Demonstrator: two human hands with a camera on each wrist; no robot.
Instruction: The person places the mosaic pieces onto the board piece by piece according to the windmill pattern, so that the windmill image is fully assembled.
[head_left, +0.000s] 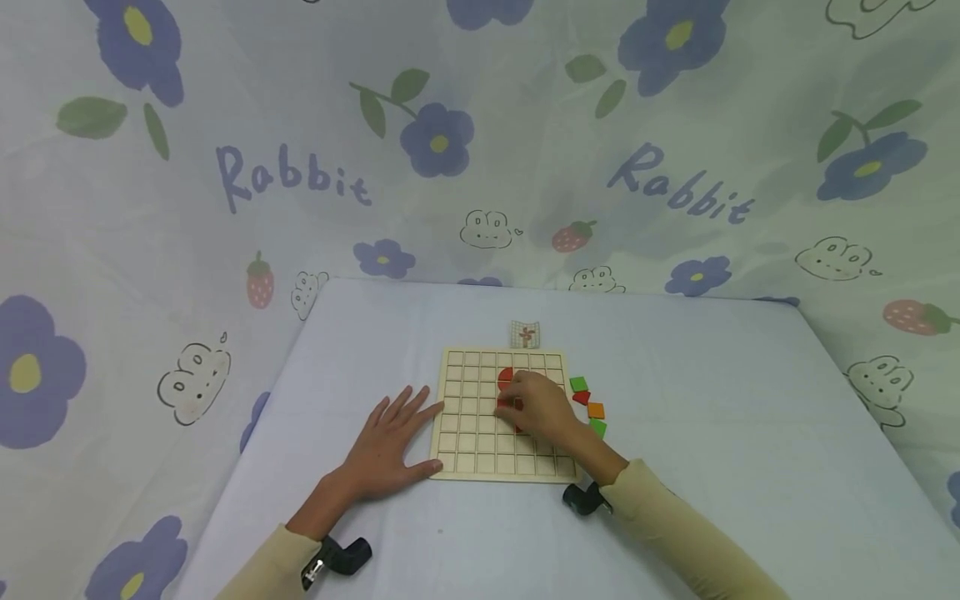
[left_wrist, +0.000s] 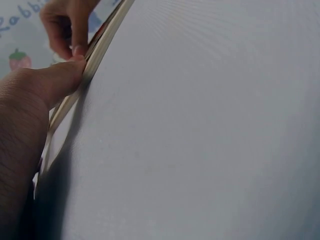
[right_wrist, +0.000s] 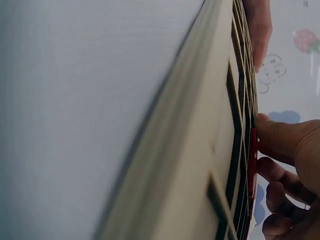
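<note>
A wooden grid board [head_left: 472, 454] lies on the white table. My right hand [head_left: 540, 408] is over its middle, fingers curled, with thumb and index fingertips at a small red tile [right_wrist: 252, 160] down on the grid. Further red tiles show partly under this hand, and a round red shape [head_left: 506, 377] sits just beyond the fingertips. My left hand [head_left: 386, 454] is spread flat beside the board, its thumb and one fingertip touching the left edge. In the left wrist view the left thumb [left_wrist: 62, 80] lies against the board's rim.
Right of the board lie loose tiles: a green one [head_left: 578, 384], a red one [head_left: 581, 398], an orange one [head_left: 596, 410] and another green one [head_left: 597, 428]. A small gridded card [head_left: 525, 334] with a red pinwheel-like pattern lies beyond the far edge. Patterned cloth hangs behind the table.
</note>
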